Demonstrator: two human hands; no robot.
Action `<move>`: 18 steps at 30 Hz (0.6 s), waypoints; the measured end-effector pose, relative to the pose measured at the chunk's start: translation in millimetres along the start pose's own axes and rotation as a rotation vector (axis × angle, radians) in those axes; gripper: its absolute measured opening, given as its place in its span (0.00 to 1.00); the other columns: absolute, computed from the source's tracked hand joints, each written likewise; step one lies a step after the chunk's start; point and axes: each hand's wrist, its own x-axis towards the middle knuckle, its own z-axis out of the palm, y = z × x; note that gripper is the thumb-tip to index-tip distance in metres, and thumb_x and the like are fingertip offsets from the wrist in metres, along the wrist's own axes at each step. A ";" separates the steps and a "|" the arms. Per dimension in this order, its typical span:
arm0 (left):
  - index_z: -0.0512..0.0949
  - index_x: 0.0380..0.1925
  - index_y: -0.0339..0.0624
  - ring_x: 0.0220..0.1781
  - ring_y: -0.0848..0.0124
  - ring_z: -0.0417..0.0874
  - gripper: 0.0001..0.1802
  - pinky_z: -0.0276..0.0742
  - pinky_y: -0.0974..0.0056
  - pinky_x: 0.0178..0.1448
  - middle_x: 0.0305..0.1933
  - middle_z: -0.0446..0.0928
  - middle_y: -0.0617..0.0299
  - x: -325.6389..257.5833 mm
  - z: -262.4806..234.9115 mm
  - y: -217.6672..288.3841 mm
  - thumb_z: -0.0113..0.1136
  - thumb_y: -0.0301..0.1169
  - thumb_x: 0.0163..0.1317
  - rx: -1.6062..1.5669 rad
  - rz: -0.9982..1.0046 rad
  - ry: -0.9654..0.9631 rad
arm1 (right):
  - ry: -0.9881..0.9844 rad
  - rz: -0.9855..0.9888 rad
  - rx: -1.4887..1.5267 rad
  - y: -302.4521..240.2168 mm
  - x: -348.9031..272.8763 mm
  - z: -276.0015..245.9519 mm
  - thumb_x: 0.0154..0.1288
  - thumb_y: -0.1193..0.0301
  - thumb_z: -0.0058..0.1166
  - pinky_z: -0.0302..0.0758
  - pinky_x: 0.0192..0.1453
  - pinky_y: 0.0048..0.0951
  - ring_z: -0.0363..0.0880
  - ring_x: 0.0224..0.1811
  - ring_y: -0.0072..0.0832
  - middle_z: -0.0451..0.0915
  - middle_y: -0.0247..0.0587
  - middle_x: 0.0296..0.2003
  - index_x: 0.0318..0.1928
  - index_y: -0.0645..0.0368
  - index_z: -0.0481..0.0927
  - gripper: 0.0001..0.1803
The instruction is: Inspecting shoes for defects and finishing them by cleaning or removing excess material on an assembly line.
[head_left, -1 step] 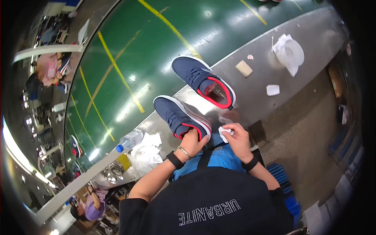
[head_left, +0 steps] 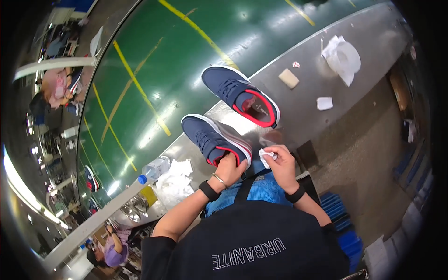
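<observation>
A navy sneaker (head_left: 205,135) with a red lining and white sole is tilted at the near edge of the metal bench. My left hand (head_left: 228,169) grips it at the heel, fingers inside the opening and thumb on the outer side. Just right of it, my right hand (head_left: 283,167) pinches a crumpled white cloth or tissue (head_left: 267,157) between thumb and fingers, apart from the shoe. The matching navy sneaker (head_left: 240,95) stands beyond, across the border of green belt and metal, its opening toward me; no hand touches it.
On the metal bench (head_left: 303,121) lie a beige block (head_left: 289,79), a small white piece (head_left: 324,103) and a white container with paper (head_left: 343,60). At left are a water bottle (head_left: 156,169) and crumpled white paper (head_left: 175,184). The green belt (head_left: 154,60) stretches away; two people sit at far left.
The whole view has shifted very slightly. Both hands keep their holds, and neither shoe has visibly moved on the bench.
</observation>
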 end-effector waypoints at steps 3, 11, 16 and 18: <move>0.71 0.20 0.29 0.21 0.64 0.74 0.19 0.68 0.60 0.28 0.18 0.71 0.50 7.5 -2.2 -10.1 0.53 0.38 0.56 -0.193 -0.187 -0.111 | 0.277 -0.163 0.083 17.9 -13.8 27.6 0.53 0.83 0.53 0.71 0.34 0.17 0.74 0.33 0.19 0.72 0.36 0.35 0.36 0.63 0.77 0.08; 0.68 0.15 0.27 0.19 0.61 0.71 0.20 0.65 0.58 0.28 0.14 0.68 0.46 16.8 12.5 -19.1 0.49 0.36 0.57 -0.116 -0.019 0.024 | 0.412 -0.261 -0.204 48.2 -15.2 66.0 0.52 0.81 0.53 0.69 0.31 0.25 0.75 0.28 0.32 0.74 0.42 0.26 0.31 0.62 0.78 0.04; 0.68 0.17 0.25 0.26 0.46 0.73 0.19 0.66 0.51 0.32 0.22 0.69 0.34 18.7 5.5 -14.0 0.45 0.33 0.57 -0.091 -0.055 -0.052 | 0.440 -0.315 -0.153 48.5 -15.4 70.6 0.52 0.81 0.54 0.68 0.30 0.26 0.74 0.27 0.33 0.73 0.43 0.25 0.29 0.63 0.77 0.03; 0.68 0.17 0.25 0.27 0.47 0.73 0.19 0.65 0.52 0.32 0.22 0.69 0.34 17.2 6.6 -17.9 0.45 0.33 0.57 -0.086 -0.075 -0.045 | 0.499 -0.264 -0.097 51.0 -37.4 77.9 0.52 0.82 0.55 0.67 0.29 0.24 0.71 0.25 0.31 0.71 0.41 0.24 0.29 0.62 0.78 0.03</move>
